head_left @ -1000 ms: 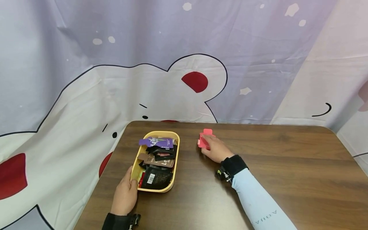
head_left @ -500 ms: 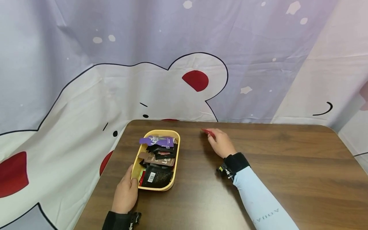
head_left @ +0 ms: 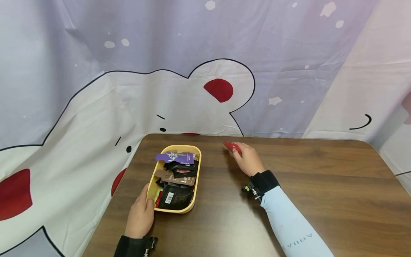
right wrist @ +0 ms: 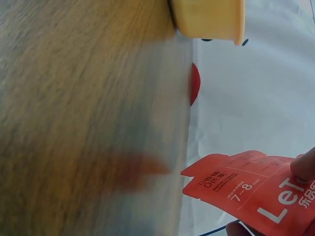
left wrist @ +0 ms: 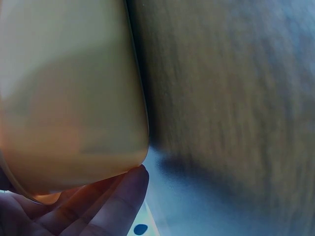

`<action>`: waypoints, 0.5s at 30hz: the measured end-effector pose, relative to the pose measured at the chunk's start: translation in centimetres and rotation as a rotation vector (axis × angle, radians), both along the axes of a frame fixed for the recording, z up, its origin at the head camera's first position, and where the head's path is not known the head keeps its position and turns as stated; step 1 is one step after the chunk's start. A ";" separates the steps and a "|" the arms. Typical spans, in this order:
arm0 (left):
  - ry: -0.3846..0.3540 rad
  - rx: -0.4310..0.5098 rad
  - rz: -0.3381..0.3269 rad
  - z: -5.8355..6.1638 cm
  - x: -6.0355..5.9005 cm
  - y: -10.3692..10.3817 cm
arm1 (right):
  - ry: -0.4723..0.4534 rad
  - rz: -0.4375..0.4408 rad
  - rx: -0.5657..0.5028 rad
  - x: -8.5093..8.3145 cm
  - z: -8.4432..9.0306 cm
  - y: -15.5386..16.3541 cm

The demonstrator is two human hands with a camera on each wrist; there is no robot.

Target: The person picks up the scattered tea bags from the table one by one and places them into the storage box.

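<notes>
My right hand [head_left: 249, 160] pinches a red printed card [head_left: 232, 146] near the table's far edge, with the card tilted up off the table. White lettering and "7–8 mm" show on the red card [right wrist: 246, 189] in the right wrist view, with the thumb on its face. My left hand [head_left: 140, 216] grips the near left corner of a yellow plastic basket [head_left: 198, 171], thumb at the rim and fingers along the outer wall. Inside lie a purple card packet [head_left: 178, 158], a brown one [head_left: 178, 179] and several black sachets [head_left: 176, 198].
The basket stands on the left part of a brown wooden table [head_left: 308, 178]. A patterned curtain [head_left: 276, 64] hangs right behind the table's far edge.
My right hand has picked the red card up from the table and tilted it, so it now shows edge-on and raised. The left hand and basket have stayed put.
</notes>
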State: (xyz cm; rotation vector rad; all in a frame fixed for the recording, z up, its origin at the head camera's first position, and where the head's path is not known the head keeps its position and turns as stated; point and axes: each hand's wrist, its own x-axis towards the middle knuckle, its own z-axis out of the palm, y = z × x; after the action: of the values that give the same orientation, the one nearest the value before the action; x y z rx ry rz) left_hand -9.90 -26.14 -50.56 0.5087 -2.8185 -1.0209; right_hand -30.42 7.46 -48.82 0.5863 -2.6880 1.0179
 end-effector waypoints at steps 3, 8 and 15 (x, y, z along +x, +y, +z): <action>0.006 0.003 0.000 0.0 -0.1 0.1 | 0.019 0.004 -0.025 0.2 0.3 -0.1; 0.000 0.000 0.000 0.1 0.0 0.1 | 0.031 0.025 -0.084 0.8 0.9 -1.1; -0.001 0.002 0.003 0.2 0.0 0.0 | 0.078 0.113 -0.194 2.1 2.2 -4.5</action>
State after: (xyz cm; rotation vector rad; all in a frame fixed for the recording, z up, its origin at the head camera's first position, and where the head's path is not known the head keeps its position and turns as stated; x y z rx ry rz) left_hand -9.86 -26.13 -50.39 0.5142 -2.8166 -1.0238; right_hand -28.36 2.99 -46.66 0.7284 -2.4764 1.2406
